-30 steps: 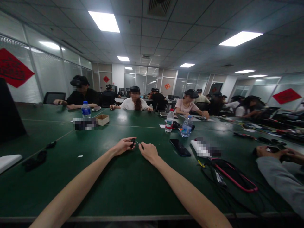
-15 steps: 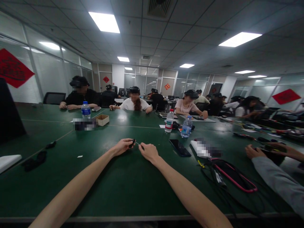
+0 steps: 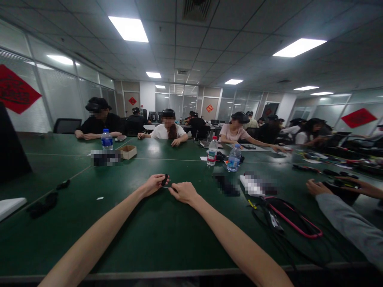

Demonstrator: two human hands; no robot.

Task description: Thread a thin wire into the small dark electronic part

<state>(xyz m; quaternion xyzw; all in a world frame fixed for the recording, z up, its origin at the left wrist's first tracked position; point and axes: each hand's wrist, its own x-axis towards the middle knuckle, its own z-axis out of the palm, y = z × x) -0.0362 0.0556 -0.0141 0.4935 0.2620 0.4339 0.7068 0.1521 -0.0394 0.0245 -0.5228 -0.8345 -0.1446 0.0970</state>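
Observation:
Over the green table (image 3: pixel 134 239), my left hand (image 3: pixel 153 185) is closed around a small black object (image 3: pixel 164 180). Just to its right, my right hand (image 3: pixel 184 192) is closed, its fingers pinched at the end of a thin, light-coloured piece (image 3: pixel 166 187). That thin piece points left toward the black object; whether the two touch is too small to tell. Both forearms reach in from the table's near edge.
Two bottles (image 3: pixel 212 151) (image 3: pixel 233 158), a blurred-out dark item (image 3: pixel 227 184) and a looped cable with a pink band (image 3: pixel 295 217) lie to the right. A person's hand (image 3: pixel 318 187) is at far right. An open box (image 3: pixel 128 152) stands at back left.
My right hand has shifted slightly left and down, and the thin piece now lies lower beside the black object. The black object looks more upright. Across the table, a person's arm has stretched rightward.

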